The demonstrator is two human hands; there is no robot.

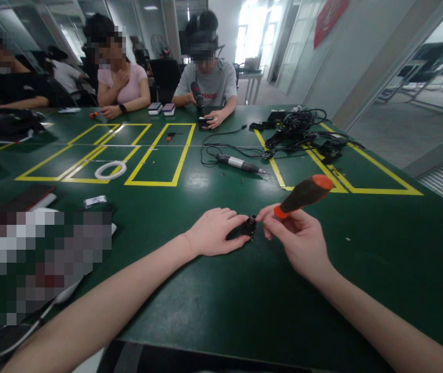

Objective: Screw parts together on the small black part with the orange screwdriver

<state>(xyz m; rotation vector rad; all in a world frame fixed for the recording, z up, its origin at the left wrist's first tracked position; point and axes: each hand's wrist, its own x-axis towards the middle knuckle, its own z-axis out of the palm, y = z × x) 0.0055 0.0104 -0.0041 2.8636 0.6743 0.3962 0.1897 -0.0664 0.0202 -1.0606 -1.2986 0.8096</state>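
Note:
Near the middle of the green table (190, 305), my left hand (215, 231) grips a small black part (249, 227) between thumb and fingers, low against the tabletop. What exactly the part is, I cannot make out; a short round piece stands up from it. My right hand (299, 235) is closed around a screwdriver (302, 196) with a dark handle and orange ends, its butt tilted up to the right. The screwdriver's shaft is hidden by my fingers. My right fingertips are close beside the black part; whether they touch it I cannot tell.
An electric screwdriver (240, 164) with its cord lies ahead, beside a heap of black cables (299, 127). A white ring (111, 170) rests on yellow tape outlines. Across the table, a person (209, 83) holds a power drill (197, 94); another person (124, 83) sits left.

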